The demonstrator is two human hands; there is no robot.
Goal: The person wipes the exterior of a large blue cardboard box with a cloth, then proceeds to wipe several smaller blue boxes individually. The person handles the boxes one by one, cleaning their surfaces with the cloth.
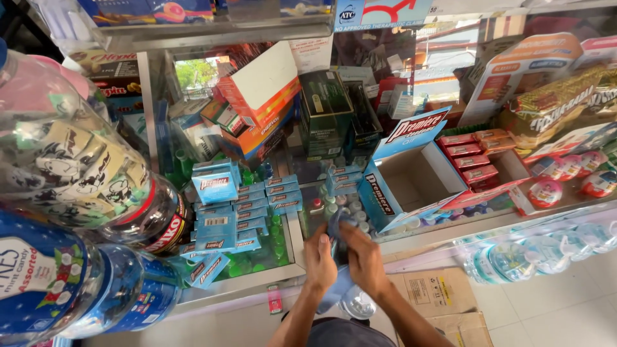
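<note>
My left hand [319, 260] and my right hand [364, 257] meet over the near edge of a glass counter [292, 241]. Both are closed on a crumpled blue cloth [337, 226], which sticks up between them and hangs down below the left wrist. Just behind the hands, several small bottle caps show under the glass. An open, empty blue-and-white display box [411, 180] stands right of the cloth. Several small blue packs [250, 205] lie in rows on the glass to the left.
Large clear candy jars [71, 160] crowd the left foreground. An open box of red packs [472, 157] and foil-wrapped eggs [546, 193] sit at the right. Wrapped water bottles [546, 250] are under the counter; flattened cardboard [437, 292] lies on the tiled floor.
</note>
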